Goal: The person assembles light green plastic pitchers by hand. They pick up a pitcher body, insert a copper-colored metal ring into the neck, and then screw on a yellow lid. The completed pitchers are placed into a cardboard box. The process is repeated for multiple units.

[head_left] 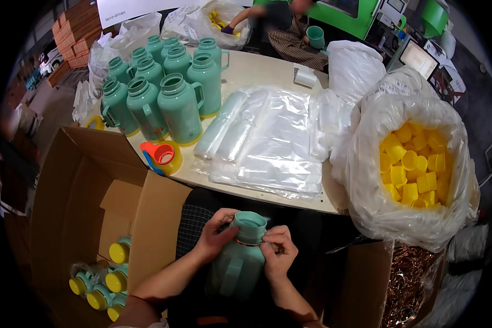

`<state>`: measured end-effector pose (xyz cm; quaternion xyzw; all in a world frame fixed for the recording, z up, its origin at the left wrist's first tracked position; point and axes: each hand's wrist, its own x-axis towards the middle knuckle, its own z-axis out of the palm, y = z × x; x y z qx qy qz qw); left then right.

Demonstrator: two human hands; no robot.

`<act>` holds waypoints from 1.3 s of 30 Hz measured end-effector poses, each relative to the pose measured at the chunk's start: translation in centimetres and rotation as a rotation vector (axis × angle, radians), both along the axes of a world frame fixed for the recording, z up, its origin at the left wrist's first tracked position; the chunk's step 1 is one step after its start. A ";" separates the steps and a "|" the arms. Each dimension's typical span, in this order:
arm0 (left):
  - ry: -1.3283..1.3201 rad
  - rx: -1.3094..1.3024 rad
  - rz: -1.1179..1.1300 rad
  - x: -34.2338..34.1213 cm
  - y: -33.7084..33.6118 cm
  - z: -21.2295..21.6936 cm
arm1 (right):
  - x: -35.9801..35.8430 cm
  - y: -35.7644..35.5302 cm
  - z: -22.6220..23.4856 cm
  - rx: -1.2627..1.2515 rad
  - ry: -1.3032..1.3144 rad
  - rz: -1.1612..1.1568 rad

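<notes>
Upright in front of me, a green vacuum flask [236, 268] stands at my lap, its handle facing me and a round green collar [250, 228] at its open mouth. My left hand [216, 240] is closed round the left side of the collar, thumb toward me. My right hand [279, 251] pinches at the collar's lower right edge. A thin reddish line runs round the neck under the collar; I cannot tell whether it is a separate ring. Several similar flasks [179, 112] without lids stand on the table at the back left.
Clear plastic bags [281, 136] lie stacked on the table [328, 188], beside a tape roll [173, 161] and red scoop-like piece [162, 154]. At right are a sack of yellow cups [410, 159] and copper-coloured rings [413, 279]. A carton [161, 218] holds yellow-capped flasks [117, 280]. Another person [279, 24] works opposite.
</notes>
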<state>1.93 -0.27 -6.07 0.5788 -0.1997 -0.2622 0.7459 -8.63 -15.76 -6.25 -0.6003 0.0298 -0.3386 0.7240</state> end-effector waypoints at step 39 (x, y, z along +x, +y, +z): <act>0.264 0.218 0.047 2.1 -2.4 2.1 | 2.2 -4.6 6.0 -0.139 0.415 0.406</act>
